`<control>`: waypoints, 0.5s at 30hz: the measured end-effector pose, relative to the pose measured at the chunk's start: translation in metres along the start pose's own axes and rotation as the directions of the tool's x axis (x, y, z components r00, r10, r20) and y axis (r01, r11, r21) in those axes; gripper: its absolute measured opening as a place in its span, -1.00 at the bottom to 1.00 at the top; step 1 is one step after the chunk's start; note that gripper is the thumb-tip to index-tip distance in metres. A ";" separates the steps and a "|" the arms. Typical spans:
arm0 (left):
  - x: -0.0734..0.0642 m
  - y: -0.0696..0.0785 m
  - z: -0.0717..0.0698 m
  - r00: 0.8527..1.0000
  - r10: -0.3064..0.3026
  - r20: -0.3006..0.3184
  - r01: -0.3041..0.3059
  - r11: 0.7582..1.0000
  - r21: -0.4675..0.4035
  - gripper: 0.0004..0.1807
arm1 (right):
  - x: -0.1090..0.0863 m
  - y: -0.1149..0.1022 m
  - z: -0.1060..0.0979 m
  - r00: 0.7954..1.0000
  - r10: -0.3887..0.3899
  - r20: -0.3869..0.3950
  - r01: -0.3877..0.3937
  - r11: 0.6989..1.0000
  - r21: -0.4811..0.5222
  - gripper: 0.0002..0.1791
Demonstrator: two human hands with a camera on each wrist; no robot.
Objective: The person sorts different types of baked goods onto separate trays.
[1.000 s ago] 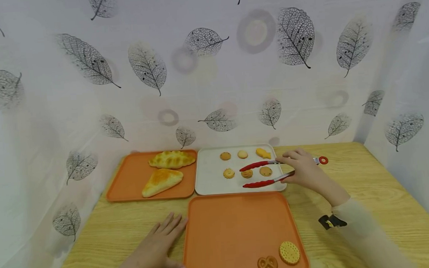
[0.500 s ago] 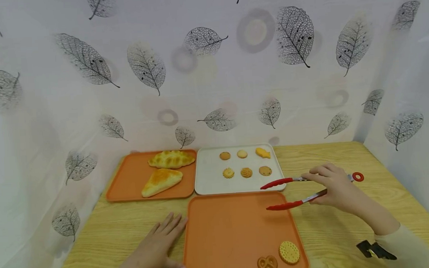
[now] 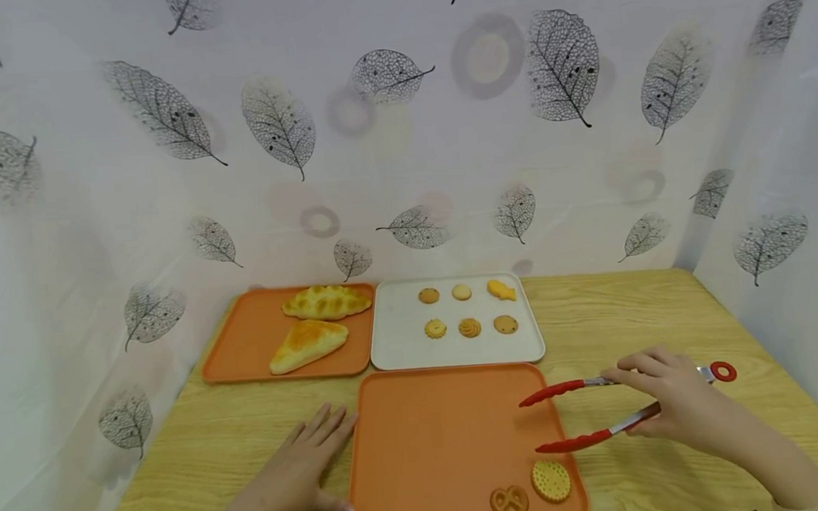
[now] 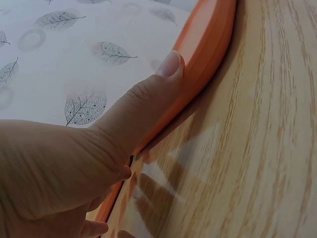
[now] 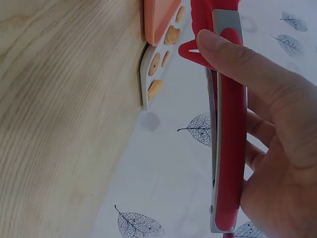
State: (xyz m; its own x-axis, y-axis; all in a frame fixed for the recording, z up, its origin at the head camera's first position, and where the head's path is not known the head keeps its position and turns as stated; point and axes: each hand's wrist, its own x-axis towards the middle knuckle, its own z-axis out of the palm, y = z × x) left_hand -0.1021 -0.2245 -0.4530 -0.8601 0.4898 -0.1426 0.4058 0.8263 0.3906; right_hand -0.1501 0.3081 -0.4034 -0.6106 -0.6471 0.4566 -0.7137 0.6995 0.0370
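My right hand (image 3: 685, 399) grips red-tipped tongs (image 3: 589, 438), whose arms are spread with nothing between them. The tong tips hang over the right side of the large orange tray (image 3: 448, 433). In the right wrist view the thumb lies along the red handle (image 5: 232, 153) and the fingers wrap behind it. My left hand (image 3: 292, 477) rests on the table with fingers spread, its thumb (image 4: 143, 99) touching the tray's left rim. A round yellow cracker (image 3: 552, 481) and a brown pretzel (image 3: 510, 504) lie in the tray's near right corner, just below the tongs.
Behind stands a white tray (image 3: 397, 350) with two rows of small cookies (image 3: 470, 327), including an orange fish-shaped one (image 3: 501, 290). Left of it, another orange tray (image 3: 235, 352) holds a triangular pastry (image 3: 309, 345) and a braided bread (image 3: 327, 303). A leaf-print curtain (image 3: 403, 154) surrounds the table.
My right hand has drawn the spread tongs back from over the white tray, toward me and to the right, above the large orange tray's edge. The left hand has stayed in place.
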 end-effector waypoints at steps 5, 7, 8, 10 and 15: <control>0.000 0.001 -0.001 1.000 -0.004 0.007 0.004 1.000 -0.013 0.35 | -0.009 -0.005 -0.001 0.999 -0.052 -0.003 0.052 0.999 -0.013 -0.11; 0.000 0.001 -0.001 1.000 -0.007 0.008 0.007 1.000 -0.015 0.35 | -0.012 -0.007 -0.002 0.998 -0.061 -0.001 0.061 0.998 -0.018 -0.11; 0.001 0.001 -0.001 1.000 -0.007 0.008 0.007 1.000 -0.015 0.35 | -0.014 -0.008 -0.002 0.998 -0.063 0.002 0.063 0.998 -0.020 -0.11; 0.001 0.001 -0.001 1.000 -0.006 0.006 0.006 1.000 -0.012 0.35 | -0.016 -0.010 -0.002 0.998 -0.069 0.002 0.069 0.997 -0.017 -0.14; 0.000 0.000 0.000 1.000 0.002 -0.002 -0.002 1.000 -0.010 0.35 | -0.020 -0.016 -0.002 0.996 -0.085 0.013 0.085 0.996 -0.005 -0.21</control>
State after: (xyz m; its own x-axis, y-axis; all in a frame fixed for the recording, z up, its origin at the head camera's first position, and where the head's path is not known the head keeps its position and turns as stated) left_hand -0.1024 -0.2240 -0.4529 -0.8601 0.4907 -0.1397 0.4044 0.8226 0.3996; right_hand -0.1257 0.3105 -0.4115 -0.5524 -0.7078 0.4404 -0.7611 0.6437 0.0800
